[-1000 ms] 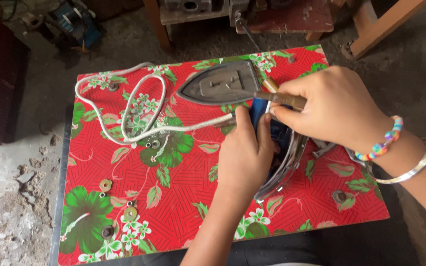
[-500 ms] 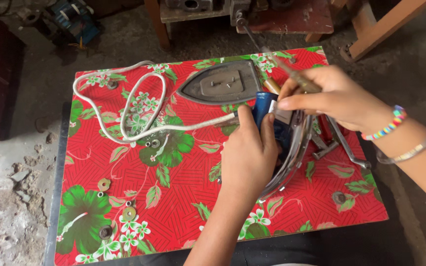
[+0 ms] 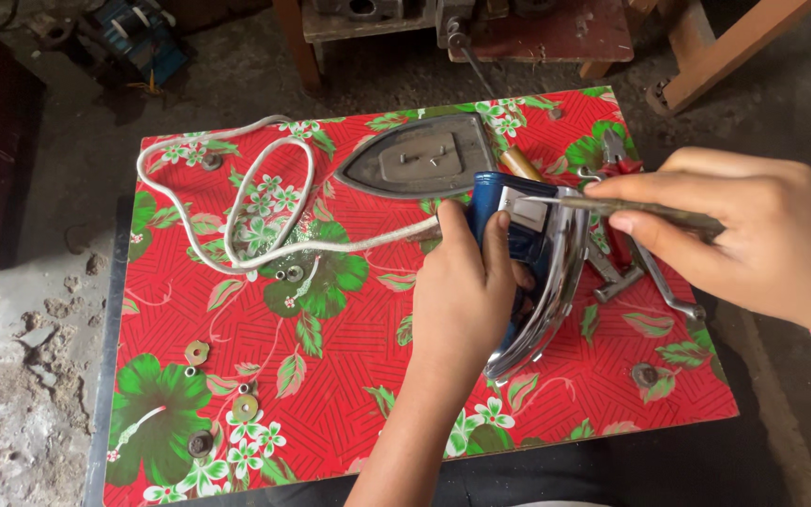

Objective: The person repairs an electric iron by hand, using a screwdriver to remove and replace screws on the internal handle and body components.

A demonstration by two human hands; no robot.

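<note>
My left hand [image 3: 464,282] grips the blue body of a clothes iron [image 3: 529,272] that stands on its side on a red flowered table [image 3: 330,376]. Its shiny metal cover curves along the right. My right hand [image 3: 753,239] holds a thin metal tool [image 3: 612,203], likely a screwdriver, level, with its tip at the white part on the iron's blue end. The iron's grey soleplate [image 3: 420,166] lies apart, just behind the iron. A white cord [image 3: 265,202] runs from the iron and loops across the table's left half.
Several washers and small nuts [image 3: 222,394] lie at the table's front left, two more [image 3: 288,273] near the cord. Pliers with red handles [image 3: 626,239] and a wooden-handled tool [image 3: 521,163] lie by the iron. Wooden furniture legs [image 3: 725,52] and concrete floor surround the table.
My right hand has drawn away to the right of the iron and turned the thin tool level, its tip now at the iron's blue end. My left hand stays on the iron.
</note>
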